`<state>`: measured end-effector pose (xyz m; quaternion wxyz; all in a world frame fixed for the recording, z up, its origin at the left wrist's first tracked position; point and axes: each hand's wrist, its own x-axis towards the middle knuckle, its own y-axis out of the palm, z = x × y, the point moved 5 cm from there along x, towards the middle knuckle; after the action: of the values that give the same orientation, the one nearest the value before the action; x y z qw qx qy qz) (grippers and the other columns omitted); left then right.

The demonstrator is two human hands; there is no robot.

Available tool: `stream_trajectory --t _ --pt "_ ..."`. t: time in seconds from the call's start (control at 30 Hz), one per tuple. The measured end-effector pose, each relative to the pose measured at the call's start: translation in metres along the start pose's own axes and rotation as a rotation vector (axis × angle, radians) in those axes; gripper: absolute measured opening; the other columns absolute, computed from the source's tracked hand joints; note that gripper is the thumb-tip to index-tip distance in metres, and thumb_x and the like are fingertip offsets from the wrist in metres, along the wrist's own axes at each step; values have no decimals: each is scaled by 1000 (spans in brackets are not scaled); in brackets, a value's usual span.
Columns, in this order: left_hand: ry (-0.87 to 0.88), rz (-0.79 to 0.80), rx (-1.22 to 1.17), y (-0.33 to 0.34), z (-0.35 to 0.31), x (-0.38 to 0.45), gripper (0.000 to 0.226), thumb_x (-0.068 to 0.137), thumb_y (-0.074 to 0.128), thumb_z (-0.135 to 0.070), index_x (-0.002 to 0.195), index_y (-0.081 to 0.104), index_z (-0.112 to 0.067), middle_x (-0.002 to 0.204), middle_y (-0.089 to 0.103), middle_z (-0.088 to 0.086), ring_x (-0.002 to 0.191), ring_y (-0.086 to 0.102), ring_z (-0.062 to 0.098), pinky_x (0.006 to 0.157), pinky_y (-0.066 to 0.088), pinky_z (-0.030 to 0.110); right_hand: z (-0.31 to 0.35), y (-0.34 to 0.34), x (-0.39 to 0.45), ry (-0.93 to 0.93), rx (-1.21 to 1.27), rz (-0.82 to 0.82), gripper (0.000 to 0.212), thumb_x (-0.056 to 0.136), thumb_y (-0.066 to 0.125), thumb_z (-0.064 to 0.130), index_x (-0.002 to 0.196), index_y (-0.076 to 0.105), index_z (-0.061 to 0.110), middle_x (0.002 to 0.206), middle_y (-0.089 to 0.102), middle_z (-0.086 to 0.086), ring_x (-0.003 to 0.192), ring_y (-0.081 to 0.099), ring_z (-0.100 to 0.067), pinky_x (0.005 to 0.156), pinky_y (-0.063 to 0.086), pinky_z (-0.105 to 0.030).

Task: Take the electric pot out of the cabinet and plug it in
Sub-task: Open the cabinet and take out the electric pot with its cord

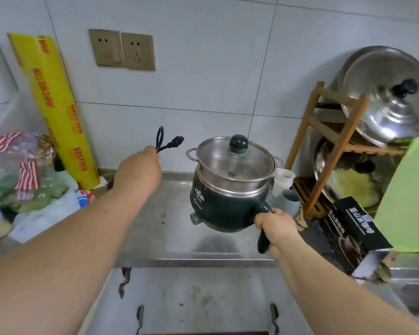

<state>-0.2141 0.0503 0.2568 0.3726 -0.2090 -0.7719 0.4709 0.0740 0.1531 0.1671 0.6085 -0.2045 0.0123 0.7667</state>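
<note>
A dark green electric pot [218, 204] with a steel steamer insert and a glass lid hangs just above the steel counter [169, 228]. My right hand [274, 227] grips its dark handle at the lower right. My left hand [137, 169] is raised to the left of the pot and holds a coiled black power cord [166, 142], with a loop and one connector end sticking up out of the fist. Two brass wall sockets [122, 49] sit on the tiled wall above and left of the cord.
A yellow cling-film box [56, 110] leans on the wall at left, above plastic bags [27, 187]. A wooden rack [329, 151] with steel lids, stacked paper cups [283, 181], a black box [355, 233] and a green cutting board [406, 197] crowd the right. Cabinet doors [191, 298] lie below.
</note>
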Motion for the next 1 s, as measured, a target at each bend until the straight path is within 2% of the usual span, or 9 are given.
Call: stream_trajectory --t 0.1,0.17,0.23,0.33,0.47,0.53,0.63,0.77,1.0 --pt "108 9 70 38 17 22 19 79 42 5 95 48 -3 61 48 6 59 52 33 53 33 33 -4 24 21 58 16 -72 19 75 53 0 91 56 12 75 54 -11 66 49 -23 49 36 -28" --pt "159 47 130 69 28 31 22 75 43 6 94 50 -2 74 61 15 67 61 37 55 36 34 -8 37 33 96 31 -118 15 76 54 0 79 54 14 71 53 -10 63 47 -22 48 37 -29" --pt "148 104 146 96 36 33 22 75 43 6 94 50 -2 84 66 19 75 64 37 59 41 36 -11 45 40 109 49 -157 16 75 53 -1 72 52 15 66 50 -11 57 44 -21 48 38 -29" --pt "35 216 70 138 45 35 24 79 42 5 100 51 -3 90 66 18 81 65 35 61 42 34 -18 53 51 128 56 -206 15 76 50 -1 70 51 13 58 45 -9 49 39 -19 44 33 -26" --pt "-122 395 -81 176 45 30 29 85 43 -5 113 49 -5 106 62 17 98 60 37 81 49 42 -26 58 60 140 62 -235 12 76 50 -1 72 51 10 54 41 -9 45 37 -19 42 31 -26" --pt "-116 486 -164 191 40 28 32 87 42 -14 117 47 -5 112 58 19 102 57 39 87 49 44 -30 59 63 145 64 -241 13 76 50 -1 73 52 12 53 41 -9 44 36 -18 41 32 -26" --pt "-52 591 -217 210 31 27 33 88 41 -13 120 47 -6 116 54 22 102 56 39 89 48 46 -35 61 66 158 62 -244 14 77 51 -1 75 53 13 53 41 -9 44 35 -16 40 32 -26" --pt "-13 618 -194 223 22 27 41 85 42 -5 126 48 -8 117 51 21 100 56 37 84 47 39 -36 62 69 155 72 -267 19 79 53 -1 71 51 16 55 43 -9 47 37 -17 42 31 -25" --pt "39 606 -120 229 15 22 35 82 40 -1 112 56 -5 112 47 17 90 54 33 80 45 35 -35 60 78 149 7 -220 16 79 52 1 74 52 16 56 45 -7 46 38 -17 38 32 -21"
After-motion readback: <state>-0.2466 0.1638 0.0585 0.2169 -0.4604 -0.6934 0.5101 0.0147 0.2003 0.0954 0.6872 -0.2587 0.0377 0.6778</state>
